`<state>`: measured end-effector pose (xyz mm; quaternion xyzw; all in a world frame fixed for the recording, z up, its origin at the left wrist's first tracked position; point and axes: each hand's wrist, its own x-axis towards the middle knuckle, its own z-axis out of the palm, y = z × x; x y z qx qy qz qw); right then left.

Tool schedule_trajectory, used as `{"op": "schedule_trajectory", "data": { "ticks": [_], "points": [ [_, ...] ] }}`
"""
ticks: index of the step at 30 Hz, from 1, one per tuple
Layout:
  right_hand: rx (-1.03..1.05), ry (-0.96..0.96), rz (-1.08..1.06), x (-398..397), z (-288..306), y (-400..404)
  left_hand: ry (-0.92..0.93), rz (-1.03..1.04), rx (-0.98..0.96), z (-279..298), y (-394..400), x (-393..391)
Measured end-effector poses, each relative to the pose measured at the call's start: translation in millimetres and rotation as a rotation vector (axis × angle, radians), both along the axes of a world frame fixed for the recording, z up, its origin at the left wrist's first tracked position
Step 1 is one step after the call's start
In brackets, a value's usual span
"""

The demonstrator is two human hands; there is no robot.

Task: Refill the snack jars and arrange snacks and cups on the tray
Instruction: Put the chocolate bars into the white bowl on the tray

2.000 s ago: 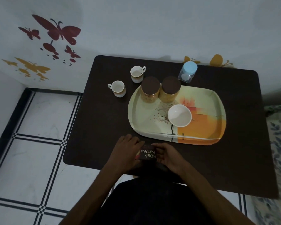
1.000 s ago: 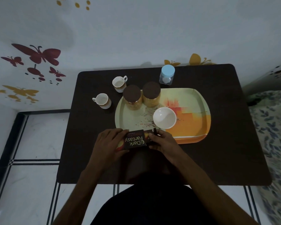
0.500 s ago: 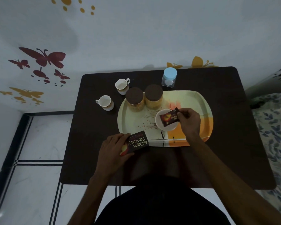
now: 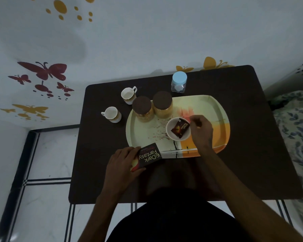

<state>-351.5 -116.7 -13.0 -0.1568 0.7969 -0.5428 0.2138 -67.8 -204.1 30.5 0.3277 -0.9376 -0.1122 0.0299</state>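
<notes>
left hand [image 4: 122,165]: grip holds biscuit box [image 4: 148,157] near tray [image 4: 215,109], handy for next pull
right hand [image 4: 200,130]: fingers curled beside packet [image 4: 180,128] in bowl [image 4: 170,132]; pinching or released, can't tell
cups [image 4: 111,114]: 2, off tray

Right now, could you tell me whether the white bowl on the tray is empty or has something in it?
Not empty: the white bowl holds one dark snack packet, lying tilted inside it, with the right hand at the bowl's rim.
</notes>
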Motion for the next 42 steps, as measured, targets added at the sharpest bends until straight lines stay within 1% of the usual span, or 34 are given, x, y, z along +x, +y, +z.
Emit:
{"op": "schedule_trajectory", "data": {
  "ticks": [2,4,5,8,12,13,16,20,28,31,33,34,36,38,40,42],
  "points": [
    [-0.111,-0.282,0.075,23,11,5,-0.014,-0.046,-0.056,12,-8,-10],
    [-0.149,-0.548,0.163,47,19,7,-0.038,-0.146,-0.137,32,-20,-25],
    [-0.166,-0.646,0.176,58,21,8,-0.060,-0.212,-0.180,43,-25,-35],
    [-0.248,-0.828,0.147,80,25,2,-0.191,-0.391,-0.310,77,-35,-66],
    [-0.308,-1.027,0.114,87,25,-3,-0.356,-0.517,-0.385,95,-40,-92],
    [-0.322,-1.041,0.109,84,25,-2,-0.361,-0.543,-0.401,97,-40,-96],
    [-0.367,-1.031,0.093,75,27,2,-0.300,-0.589,-0.399,96,-42,-102],
    [-0.343,-1.005,0.102,71,21,9,-0.255,-0.603,-0.382,86,-49,-101],
    [-0.420,-1.012,0.105,51,15,18,-0.148,-0.486,-0.294,68,-52,-83],
    [-0.391,-0.944,0.114,42,16,19,-0.098,-0.417,-0.250,65,-53,-75],
    [-0.332,-0.813,0.090,33,15,18,-0.082,-0.357,-0.211,59,-55,-67],
    [-0.291,-0.719,0.074,27,14,16,-0.078,-0.326,-0.190,56,-57,-62],
    [-0.136,-0.431,0.078,12,10,12,-0.058,-0.261,-0.157,49,-57,-54],
    [0.056,-0.137,0.174,-4,6,6,-0.037,-0.202,-0.119,44,-54,-46],
    [0.199,0.025,0.310,-16,6,-3,-0.028,-0.155,-0.083,42,-48,-41],
    [0.291,0.127,0.420,-20,3,-11,-0.023,-0.132,-0.054,40,-42,-36]
  ]
}}
